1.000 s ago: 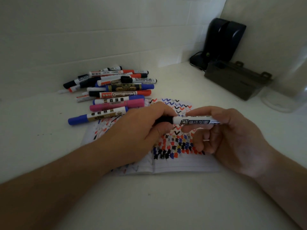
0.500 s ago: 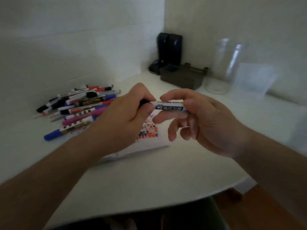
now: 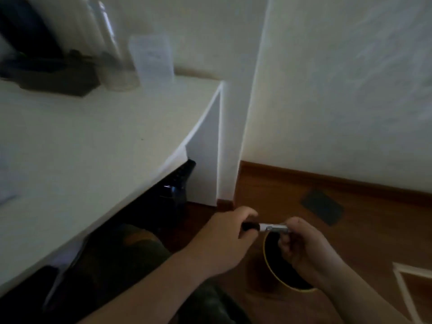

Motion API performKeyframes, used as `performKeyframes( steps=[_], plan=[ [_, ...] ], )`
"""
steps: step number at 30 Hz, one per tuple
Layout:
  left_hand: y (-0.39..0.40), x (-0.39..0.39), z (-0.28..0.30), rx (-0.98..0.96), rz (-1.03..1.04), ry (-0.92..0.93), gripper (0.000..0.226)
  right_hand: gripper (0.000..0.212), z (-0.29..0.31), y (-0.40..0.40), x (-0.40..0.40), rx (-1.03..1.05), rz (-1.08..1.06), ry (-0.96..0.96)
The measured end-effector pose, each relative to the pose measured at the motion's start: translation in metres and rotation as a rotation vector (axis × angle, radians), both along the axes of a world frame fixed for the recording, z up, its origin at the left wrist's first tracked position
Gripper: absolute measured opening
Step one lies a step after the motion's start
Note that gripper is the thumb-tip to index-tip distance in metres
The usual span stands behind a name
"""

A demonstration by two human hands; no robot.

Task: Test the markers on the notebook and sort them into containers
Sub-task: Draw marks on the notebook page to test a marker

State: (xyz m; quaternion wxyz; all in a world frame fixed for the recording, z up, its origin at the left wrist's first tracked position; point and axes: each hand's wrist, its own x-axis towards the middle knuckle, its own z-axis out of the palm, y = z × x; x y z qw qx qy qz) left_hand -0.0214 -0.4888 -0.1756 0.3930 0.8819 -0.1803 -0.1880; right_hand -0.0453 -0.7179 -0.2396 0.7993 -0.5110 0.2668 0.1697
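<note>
I hold a white marker with a black cap (image 3: 266, 227) level between both hands, off the right side of the desk and above the floor. My left hand (image 3: 226, 235) grips the black cap end. My right hand (image 3: 304, 244) pinches the white barrel. Right below the marker stands a dark round container with a yellow rim (image 3: 278, 274) on the wooden floor, partly hidden by my right hand. The notebook and the pile of other markers are out of view.
The white desk (image 3: 93, 141) fills the left half, its edge running down to the lower left. At its back stand a clear jar (image 3: 112, 43), a clear plastic cup (image 3: 152, 57) and a dark box (image 3: 58, 78). A dark flat thing (image 3: 322, 206) lies on the floor.
My view has swung right and down, away from the notebook and marker pile. Both hands carried the marker off the desk to above the yellow-rimmed container on the floor.
</note>
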Motion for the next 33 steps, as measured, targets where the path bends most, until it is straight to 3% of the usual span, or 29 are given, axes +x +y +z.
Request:
performKeyframes(
  steps=[2,4,7,10,14,18,23,31,33],
  plan=[
    [-0.015,-0.002,-0.03,0.033,-0.026,0.212,0.044,0.012,-0.062,-0.033,-0.014,0.003,-0.17,0.2],
    [-0.027,-0.005,-0.049,0.035,-0.045,0.348,0.042,0.017,-0.124,-0.06,-0.03,-0.059,-0.305,0.384],
    [-0.042,-0.006,-0.067,0.04,-0.035,0.417,0.036,0.026,-0.196,-0.085,-0.053,-0.169,-0.374,0.532],
    [-0.054,-0.004,-0.075,0.043,-0.015,0.411,0.031,0.029,-0.235,-0.085,-0.057,-0.175,-0.303,0.583],
    [-0.057,-0.001,-0.083,0.03,0.004,0.416,0.026,0.025,-0.247,-0.068,-0.048,-0.264,-0.153,0.601],
    [-0.054,-0.001,-0.086,0.027,0.017,0.409,0.023,0.059,-0.272,-0.058,-0.048,-0.396,0.051,0.573],
    [-0.038,0.0,-0.089,0.028,0.029,0.409,0.022,0.039,-0.27,-0.025,-0.024,-0.665,0.308,0.444],
    [-0.002,0.015,-0.102,0.128,0.084,0.388,0.027,0.017,-0.243,0.053,-0.006,-0.385,0.384,0.314],
    [0.008,0.014,-0.103,0.127,0.108,0.39,0.027,0.035,-0.249,0.066,-0.009,-0.29,0.448,0.344]
  ],
)
